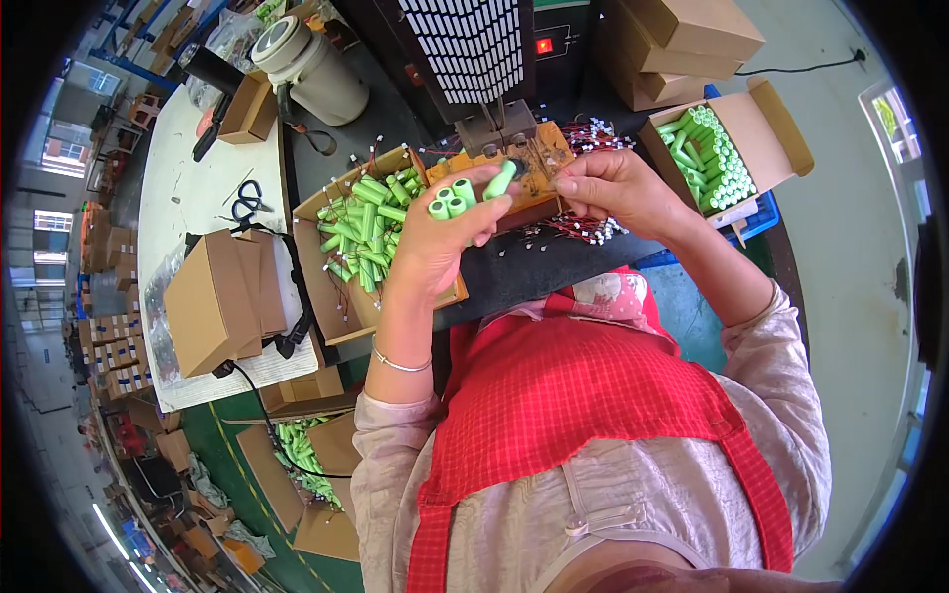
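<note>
Head view: your left hand (435,237) is clamped on several green cells (453,203), w/ one raised at the fingertips. Right hand (608,188) pinches thin wires (583,225) by the welder jig (519,158) (open box of cells (366,232) just left).

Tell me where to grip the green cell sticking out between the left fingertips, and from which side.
Grip the green cell on its free upper end, coming from the right, where the right hand already is. It slants up and right out of the left hand, whose fingers cover its lower end; probably pinch across its round sides.
</note>
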`<state>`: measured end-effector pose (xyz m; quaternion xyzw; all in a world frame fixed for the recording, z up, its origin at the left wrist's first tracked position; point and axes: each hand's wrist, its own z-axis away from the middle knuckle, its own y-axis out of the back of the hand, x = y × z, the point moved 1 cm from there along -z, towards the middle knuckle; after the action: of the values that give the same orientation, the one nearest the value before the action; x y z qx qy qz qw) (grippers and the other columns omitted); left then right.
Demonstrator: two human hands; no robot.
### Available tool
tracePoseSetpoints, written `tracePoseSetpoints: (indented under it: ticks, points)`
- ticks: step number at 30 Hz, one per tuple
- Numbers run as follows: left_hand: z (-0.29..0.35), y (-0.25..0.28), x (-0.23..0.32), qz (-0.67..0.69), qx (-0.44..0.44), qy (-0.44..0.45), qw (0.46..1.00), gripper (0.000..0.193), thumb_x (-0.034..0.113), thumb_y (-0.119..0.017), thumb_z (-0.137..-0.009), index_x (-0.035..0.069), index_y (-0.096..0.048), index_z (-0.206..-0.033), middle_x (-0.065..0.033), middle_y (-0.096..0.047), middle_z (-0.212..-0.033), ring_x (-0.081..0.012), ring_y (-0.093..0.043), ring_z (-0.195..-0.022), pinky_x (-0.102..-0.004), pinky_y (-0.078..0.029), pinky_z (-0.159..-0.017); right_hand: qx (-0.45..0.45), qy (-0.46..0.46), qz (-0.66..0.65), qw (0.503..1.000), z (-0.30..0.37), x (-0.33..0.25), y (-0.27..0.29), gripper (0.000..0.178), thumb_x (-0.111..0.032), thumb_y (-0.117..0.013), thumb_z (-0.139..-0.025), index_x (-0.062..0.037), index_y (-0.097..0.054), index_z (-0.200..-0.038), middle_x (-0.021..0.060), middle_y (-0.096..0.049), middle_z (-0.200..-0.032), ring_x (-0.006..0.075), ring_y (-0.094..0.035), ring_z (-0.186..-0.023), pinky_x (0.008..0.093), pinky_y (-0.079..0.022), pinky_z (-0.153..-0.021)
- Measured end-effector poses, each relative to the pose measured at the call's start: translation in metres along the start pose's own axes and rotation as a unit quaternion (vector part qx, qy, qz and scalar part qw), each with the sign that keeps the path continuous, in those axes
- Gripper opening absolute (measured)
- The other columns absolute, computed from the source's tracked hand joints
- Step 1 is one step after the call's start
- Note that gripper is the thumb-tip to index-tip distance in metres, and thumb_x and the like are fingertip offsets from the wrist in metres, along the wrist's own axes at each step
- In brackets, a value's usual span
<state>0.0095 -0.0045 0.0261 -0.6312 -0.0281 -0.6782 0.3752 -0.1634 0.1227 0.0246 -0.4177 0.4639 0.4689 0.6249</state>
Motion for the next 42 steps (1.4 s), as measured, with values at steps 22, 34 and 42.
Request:
tracePoseSetpoints:
  ticks: [22, 34, 42]
  points:
    - [-0.023, 0.002, -0.026, -0.444, 0.169, -0.322, 0.819, 0.022, 0.007, -0.068, -0.069, -0.002, -0.061, -0.088, -0.0163, -0.062, -0.077, -0.0268, -0.063, -0.07, -0.0308, -0.048, -0.063, 0.024, -0.016, 0.091, 0.995, -0.037, -0.004, -0.017, 0.024, -0.021, -0.056, -0.084, -0.0003, -0.066, -0.085, -0.0031, -0.044, -0.056, 0.004, -0.035, -0.052, 0.0191, -0.025, -0.046]
    - [-0.001, 0.029, 0.001, -0.271, 0.258, -0.208, 0.904, 0.031, 0.008, -0.069, -0.072, 0.001, -0.057, -0.101, -0.0033, -0.059, -0.08, -0.0082, -0.053, -0.065, -0.0216, -0.043, -0.056, 0.052, 0.118, 0.208, 0.97, -0.018, -0.014, 0.023, 0.039, -0.027, -0.05, -0.088, 0.0014, -0.051, -0.115, 0.0066, -0.063, -0.081, 0.0094, -0.057, -0.069, 0.0225, -0.047, -0.062]
    - [0.047, 0.091, 0.021, 0.208, 0.255, -0.207, 0.921, 0.031, 0.002, -0.059, -0.081, 0.0, -0.048, -0.109, -0.0068, -0.053, -0.093, -0.0151, -0.051, -0.085, -0.0254, -0.044, -0.074, 0.132, 0.112, 0.464, 0.869, 0.002, 0.021, 0.103, 0.018, -0.008, -0.057, -0.077, 0.0017, -0.061, -0.092, 0.0127, -0.063, -0.086, 0.0214, -0.061, -0.076, 0.0282, -0.048, -0.07]
